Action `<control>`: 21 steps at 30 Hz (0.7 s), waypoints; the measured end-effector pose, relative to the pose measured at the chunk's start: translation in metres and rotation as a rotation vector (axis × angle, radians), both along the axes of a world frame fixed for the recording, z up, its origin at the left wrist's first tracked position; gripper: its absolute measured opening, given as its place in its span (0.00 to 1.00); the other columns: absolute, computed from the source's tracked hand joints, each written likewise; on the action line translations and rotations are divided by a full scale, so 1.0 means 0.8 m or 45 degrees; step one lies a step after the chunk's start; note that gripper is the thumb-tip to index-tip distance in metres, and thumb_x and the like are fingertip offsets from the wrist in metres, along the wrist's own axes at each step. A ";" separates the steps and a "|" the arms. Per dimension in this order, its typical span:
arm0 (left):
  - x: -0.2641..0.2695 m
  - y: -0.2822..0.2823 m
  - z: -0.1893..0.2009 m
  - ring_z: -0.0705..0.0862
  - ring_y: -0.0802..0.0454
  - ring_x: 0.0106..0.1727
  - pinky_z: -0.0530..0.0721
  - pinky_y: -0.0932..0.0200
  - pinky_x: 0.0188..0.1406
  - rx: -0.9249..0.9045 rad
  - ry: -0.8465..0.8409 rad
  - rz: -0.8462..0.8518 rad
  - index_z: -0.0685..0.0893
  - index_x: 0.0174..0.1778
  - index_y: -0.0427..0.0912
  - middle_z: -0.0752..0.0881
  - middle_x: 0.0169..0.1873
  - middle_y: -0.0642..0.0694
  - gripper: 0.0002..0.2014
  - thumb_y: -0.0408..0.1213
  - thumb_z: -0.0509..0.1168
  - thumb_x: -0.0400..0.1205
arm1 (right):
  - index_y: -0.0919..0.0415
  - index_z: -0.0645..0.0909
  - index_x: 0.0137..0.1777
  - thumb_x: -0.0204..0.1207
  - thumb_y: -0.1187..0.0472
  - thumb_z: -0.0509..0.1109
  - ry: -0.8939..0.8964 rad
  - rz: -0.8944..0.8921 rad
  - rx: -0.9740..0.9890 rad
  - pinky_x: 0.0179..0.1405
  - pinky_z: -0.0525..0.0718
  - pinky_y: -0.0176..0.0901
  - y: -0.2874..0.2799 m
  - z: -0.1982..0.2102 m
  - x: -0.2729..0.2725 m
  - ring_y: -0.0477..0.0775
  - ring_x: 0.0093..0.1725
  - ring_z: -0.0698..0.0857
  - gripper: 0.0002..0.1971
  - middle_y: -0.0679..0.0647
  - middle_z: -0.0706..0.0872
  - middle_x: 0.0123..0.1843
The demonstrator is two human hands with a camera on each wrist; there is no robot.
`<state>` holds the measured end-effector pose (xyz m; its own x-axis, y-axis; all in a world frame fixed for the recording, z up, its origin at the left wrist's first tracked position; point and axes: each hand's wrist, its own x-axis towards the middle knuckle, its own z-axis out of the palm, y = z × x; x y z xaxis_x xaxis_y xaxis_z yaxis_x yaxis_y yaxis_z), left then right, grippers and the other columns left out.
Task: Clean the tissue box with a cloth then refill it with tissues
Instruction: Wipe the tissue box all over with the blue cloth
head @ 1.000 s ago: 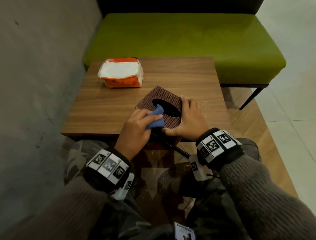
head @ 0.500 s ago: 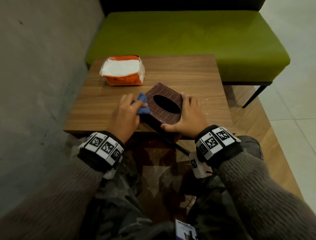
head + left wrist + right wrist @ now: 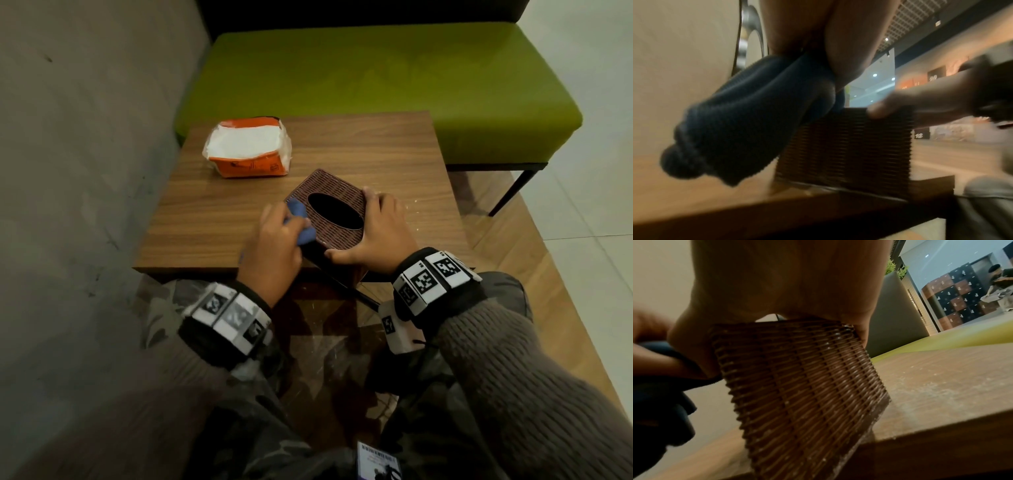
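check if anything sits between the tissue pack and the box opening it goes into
Nothing visible does. Only bare table lies between the tissue pack and the tissue box, and its oval opening is uncovered. The left hand holds the cloth at the box's left side; the right hand grips its right side.

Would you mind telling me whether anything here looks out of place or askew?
The tissue box sits skewed at the table's near edge, one corner seemingly overhanging it; the right hand steadies it. Pale specks dust the table beside it.
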<state>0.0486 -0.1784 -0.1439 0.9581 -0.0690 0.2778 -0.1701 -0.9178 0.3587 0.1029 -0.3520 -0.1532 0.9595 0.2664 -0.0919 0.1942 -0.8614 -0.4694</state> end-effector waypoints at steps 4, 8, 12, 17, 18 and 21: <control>-0.014 -0.012 0.000 0.79 0.42 0.48 0.76 0.56 0.44 -0.099 0.036 -0.204 0.87 0.54 0.37 0.79 0.43 0.38 0.15 0.28 0.72 0.71 | 0.65 0.49 0.82 0.55 0.37 0.79 -0.004 0.025 0.008 0.75 0.64 0.53 -0.001 -0.003 0.003 0.63 0.73 0.63 0.63 0.64 0.64 0.73; 0.009 0.017 0.020 0.78 0.52 0.50 0.75 0.63 0.51 -0.347 0.385 -0.322 0.87 0.58 0.45 0.76 0.48 0.43 0.18 0.42 0.73 0.72 | 0.66 0.49 0.83 0.55 0.37 0.79 -0.015 0.030 0.001 0.75 0.64 0.52 -0.001 -0.002 0.003 0.63 0.73 0.63 0.63 0.64 0.64 0.73; 0.022 0.021 0.015 0.77 0.55 0.52 0.73 0.69 0.52 -0.529 0.425 -0.306 0.86 0.56 0.53 0.77 0.48 0.43 0.13 0.45 0.71 0.76 | 0.65 0.49 0.83 0.55 0.37 0.80 -0.029 0.004 0.016 0.74 0.62 0.51 0.000 -0.002 0.002 0.63 0.73 0.63 0.63 0.64 0.65 0.72; 0.050 0.031 -0.006 0.79 0.57 0.52 0.78 0.59 0.56 -0.627 0.181 -0.078 0.81 0.56 0.50 0.82 0.51 0.46 0.13 0.41 0.70 0.76 | 0.66 0.48 0.82 0.57 0.35 0.79 -0.037 -0.040 0.009 0.74 0.61 0.52 0.004 -0.004 0.000 0.64 0.74 0.62 0.63 0.65 0.63 0.74; 0.056 0.035 -0.003 0.80 0.54 0.51 0.78 0.57 0.54 -0.662 0.168 0.008 0.81 0.57 0.45 0.83 0.51 0.47 0.14 0.39 0.71 0.76 | 0.66 0.48 0.82 0.56 0.34 0.79 -0.038 -0.043 0.008 0.74 0.62 0.52 0.004 -0.005 0.001 0.64 0.74 0.62 0.64 0.65 0.63 0.74; 0.058 0.026 -0.001 0.83 0.51 0.52 0.80 0.51 0.55 -0.640 0.212 0.006 0.84 0.51 0.40 0.86 0.50 0.43 0.12 0.37 0.72 0.74 | 0.66 0.49 0.82 0.55 0.35 0.79 -0.034 -0.062 0.017 0.75 0.63 0.53 0.006 -0.006 0.002 0.64 0.74 0.62 0.64 0.65 0.63 0.74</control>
<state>0.0951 -0.1575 -0.1443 0.9921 0.0381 0.1196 -0.0696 -0.6259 0.7768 0.1042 -0.3470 -0.1578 0.9735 0.2200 -0.0629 0.1644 -0.8639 -0.4760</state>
